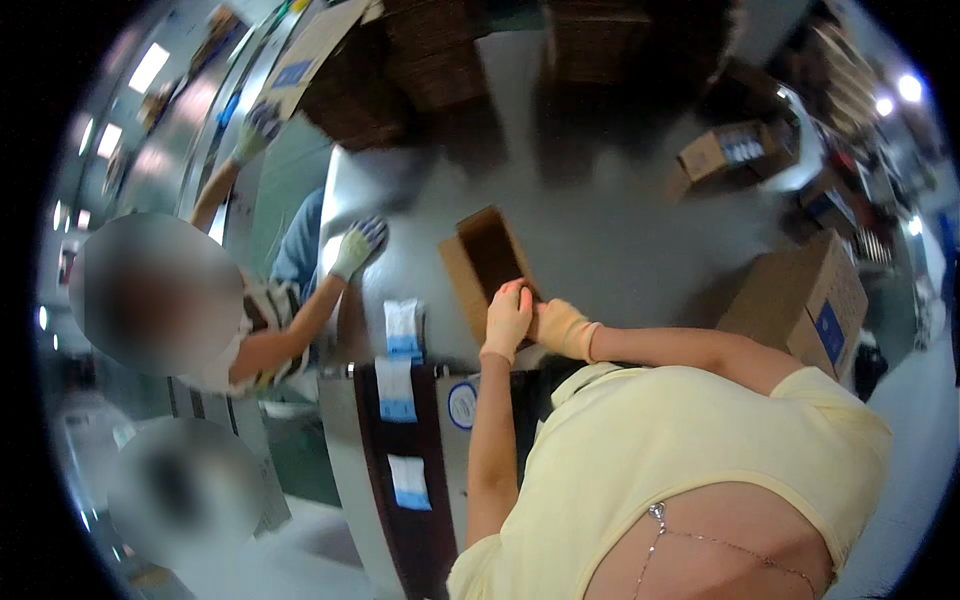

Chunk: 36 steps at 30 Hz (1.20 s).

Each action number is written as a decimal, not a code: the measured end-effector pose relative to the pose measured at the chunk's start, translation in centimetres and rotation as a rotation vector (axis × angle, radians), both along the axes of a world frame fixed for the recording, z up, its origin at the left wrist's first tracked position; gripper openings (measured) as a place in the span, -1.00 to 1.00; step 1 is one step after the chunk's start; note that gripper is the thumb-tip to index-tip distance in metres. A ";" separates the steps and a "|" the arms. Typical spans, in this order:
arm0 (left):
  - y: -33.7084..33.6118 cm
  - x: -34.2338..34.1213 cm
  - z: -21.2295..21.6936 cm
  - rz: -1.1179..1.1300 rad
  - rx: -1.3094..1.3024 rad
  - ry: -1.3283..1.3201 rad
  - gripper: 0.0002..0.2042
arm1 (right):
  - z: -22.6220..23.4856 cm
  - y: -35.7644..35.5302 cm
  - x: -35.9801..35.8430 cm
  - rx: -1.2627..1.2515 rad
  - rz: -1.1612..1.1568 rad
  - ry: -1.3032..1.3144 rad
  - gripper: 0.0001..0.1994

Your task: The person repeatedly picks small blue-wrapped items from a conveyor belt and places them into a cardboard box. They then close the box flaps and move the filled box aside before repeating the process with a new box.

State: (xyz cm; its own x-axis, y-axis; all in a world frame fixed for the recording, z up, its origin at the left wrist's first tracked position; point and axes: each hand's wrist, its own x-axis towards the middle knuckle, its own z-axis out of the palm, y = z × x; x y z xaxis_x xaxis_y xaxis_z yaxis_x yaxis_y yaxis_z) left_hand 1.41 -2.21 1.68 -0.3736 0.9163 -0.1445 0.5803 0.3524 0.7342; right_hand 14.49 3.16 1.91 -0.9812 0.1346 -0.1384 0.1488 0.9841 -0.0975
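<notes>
The person's two arms come up from the lower edge, bare below short pale-yellow sleeves, and meet near the middle of the view. The left forearm rises almost straight, elbow low and wrist bent a little inward. The left grip [507, 318], in a pale glove, is curled with fingers pointing down and forward, knuckles uppermost. The right arm reaches across from the right, nearly level, elbow out by the shoulder. The right grip [560, 327], also in a pale glove, lies just right of the left grip, touching it or nearly so, fingers folded under. Whether either grip clasps anything cannot be told.
</notes>
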 end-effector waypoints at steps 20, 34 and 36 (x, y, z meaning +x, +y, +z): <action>-47.8 0.4 5.7 0.956 -1.024 0.389 -0.68 | 1.6 -0.4 4.5 -0.038 0.006 0.036 -0.89; -44.6 -9.7 1.0 0.832 -0.413 -0.140 -0.58 | 3.4 0.5 1.8 -0.032 0.027 -0.098 -0.92; -34.6 -12.8 2.7 0.786 -0.089 -0.213 -0.61 | 3.0 1.0 2.0 -0.031 -0.009 -0.080 -0.92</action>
